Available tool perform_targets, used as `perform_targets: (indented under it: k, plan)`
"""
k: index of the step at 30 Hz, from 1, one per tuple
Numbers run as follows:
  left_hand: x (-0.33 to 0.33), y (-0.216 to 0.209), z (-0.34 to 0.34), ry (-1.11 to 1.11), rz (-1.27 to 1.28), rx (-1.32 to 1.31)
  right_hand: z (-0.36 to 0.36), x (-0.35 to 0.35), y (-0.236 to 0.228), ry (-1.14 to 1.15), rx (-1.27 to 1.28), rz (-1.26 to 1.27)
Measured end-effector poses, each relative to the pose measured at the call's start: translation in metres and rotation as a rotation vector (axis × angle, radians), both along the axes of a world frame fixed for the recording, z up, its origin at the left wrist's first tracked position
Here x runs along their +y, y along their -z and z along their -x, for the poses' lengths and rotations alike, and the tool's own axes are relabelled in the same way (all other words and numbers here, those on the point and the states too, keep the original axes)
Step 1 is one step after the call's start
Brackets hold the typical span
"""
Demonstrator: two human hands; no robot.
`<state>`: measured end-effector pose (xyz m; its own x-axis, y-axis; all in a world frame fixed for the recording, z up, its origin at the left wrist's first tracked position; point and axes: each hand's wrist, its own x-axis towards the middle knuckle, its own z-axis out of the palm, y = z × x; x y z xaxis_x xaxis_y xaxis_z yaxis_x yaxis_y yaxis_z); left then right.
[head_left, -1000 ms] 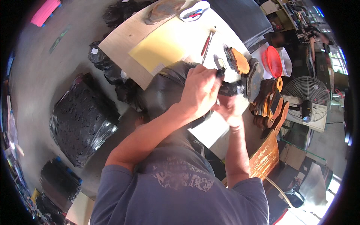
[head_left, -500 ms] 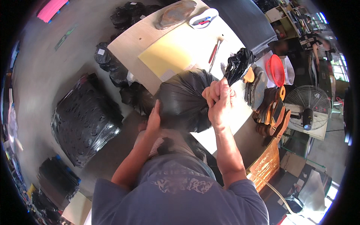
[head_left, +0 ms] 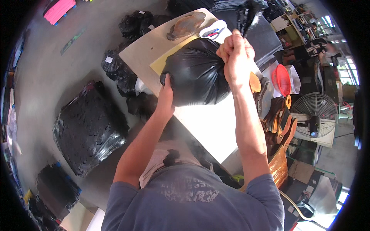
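Note:
A full, rounded black plastic bag [head_left: 196, 75] is held over the pale table, its sides creased toward the gathered neck. My right hand [head_left: 237, 57] is closed in a fist round that neck, and the loose top of the bag sticks up blurred beyond it. Against the bag's left side is my left hand [head_left: 166, 94], thumb on the plastic and the other fingers mostly hidden behind it. Part of a yellow sheet [head_left: 157, 66] shows past the bag. Farther back lie a brown flat piece [head_left: 187, 25] and a white tray [head_left: 219, 27] with pens.
Stacked brown and orange shaped pieces [head_left: 279, 117] line the table's right side, near a red basin [head_left: 282, 79] and a fan [head_left: 315, 119]. Black bags [head_left: 111, 63] stand on the floor at left, with a large wrapped bundle [head_left: 90, 129] nearer. Another person [head_left: 318, 48] is far right.
Both hands have carried the bag away from my body, farther over the table. It now covers most of the yellow sheet and hides the red pen. More bare tabletop shows on the near side.

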<state>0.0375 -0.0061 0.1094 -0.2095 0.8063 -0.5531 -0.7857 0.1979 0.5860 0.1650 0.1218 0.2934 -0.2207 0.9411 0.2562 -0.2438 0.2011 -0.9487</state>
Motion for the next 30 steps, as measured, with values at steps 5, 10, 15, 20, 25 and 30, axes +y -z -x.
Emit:
perform_targets:
  k: [5,10,15,20,25,30]
  plan:
    - [0.048,0.029,0.033,0.034,0.205,0.046,0.019,0.039,0.050,0.085,-0.146,0.014]
    - [0.047,0.046,0.035,-0.007,0.049,-0.075,0.027,0.069,0.079,0.075,-0.093,0.055]
    - [0.039,0.042,0.035,-0.063,0.147,-0.085,0.024,0.078,0.095,0.079,-0.154,0.172]
    - [0.018,0.066,0.041,-0.048,0.252,0.043,0.021,0.080,0.090,0.164,-0.474,-0.017]
    - [-0.041,0.094,0.049,-0.037,0.184,0.065,0.005,0.069,0.070,-0.132,-0.250,0.076]
    - [-0.127,0.099,0.045,0.108,0.284,0.076,-0.040,0.004,0.079,0.260,-0.691,-0.270]
